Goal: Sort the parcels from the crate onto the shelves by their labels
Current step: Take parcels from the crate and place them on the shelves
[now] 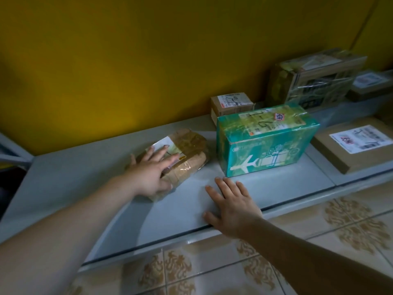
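Both forearms reach in from the bottom edge, two hands in view. Our left hand [152, 173] lies flat on the tape-wrapped parcel [189, 150], fingers straight and spread, pinching nothing. Our right hand [230, 206] is also splayed, palm down on the grey shelf [85, 177] by its front lip.

We count six parcels on the shelf:
- the tape-wrapped parcel
- teal box [265, 143], just beyond our right fingertips
- small carton [231, 103] behind it, lower part hidden
- big taped carton [314, 79] at the back
- flat brown box [353, 145] on the right
- far-right box [372, 86], cut off by the frame

Our left hand covers most of the wrapped parcel's label. Handwriting on the other labels is hard to read in the dim light.

Bare shelf runs left of the wrapped parcel to the shelf end, with a narrow gap between it and the teal box. A yellow wall [127, 60] closes the back, and tiled floor [319, 231] lies below the lip.
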A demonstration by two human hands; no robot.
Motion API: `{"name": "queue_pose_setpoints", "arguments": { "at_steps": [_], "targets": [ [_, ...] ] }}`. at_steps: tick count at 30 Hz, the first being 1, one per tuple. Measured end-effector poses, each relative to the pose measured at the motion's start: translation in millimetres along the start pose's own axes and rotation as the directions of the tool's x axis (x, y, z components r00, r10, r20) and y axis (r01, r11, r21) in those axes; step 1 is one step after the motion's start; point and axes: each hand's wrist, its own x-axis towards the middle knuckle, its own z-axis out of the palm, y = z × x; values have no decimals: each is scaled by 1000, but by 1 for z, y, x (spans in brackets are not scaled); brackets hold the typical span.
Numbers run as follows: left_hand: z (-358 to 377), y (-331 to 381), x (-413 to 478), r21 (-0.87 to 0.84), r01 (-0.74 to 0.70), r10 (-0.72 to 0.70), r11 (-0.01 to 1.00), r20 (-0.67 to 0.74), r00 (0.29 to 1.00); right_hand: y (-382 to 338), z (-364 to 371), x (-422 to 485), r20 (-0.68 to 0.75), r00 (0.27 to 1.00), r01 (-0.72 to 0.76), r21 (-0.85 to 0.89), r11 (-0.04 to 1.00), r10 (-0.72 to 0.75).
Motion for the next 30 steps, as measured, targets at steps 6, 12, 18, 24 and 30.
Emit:
{"name": "queue_pose_setpoints", "arguments": {
  "at_steps": [6,12,18,24,30],
  "targets": [
    [-6,2,57,-144,127,-142,981,-101,985,0,0,0,-26,1000,8,19,1000,-7],
    [2,1,75,-63,125,-139,990,-351,926,2,-2,1,-43,999,18,42,999,-16],
    [31,21,88,-82,190,-201,978,-594,779,0,7,3,-120,992,-26,11,1000,28],
    [21,12,110,-61,180,-182,982,-574,798,1,11,2,-181,983,-25,17,1000,28],
    [17,15,113,-114,179,-213,977,-547,810,3,12,3,-209,978,-7,14,1000,10]
  ]
}}
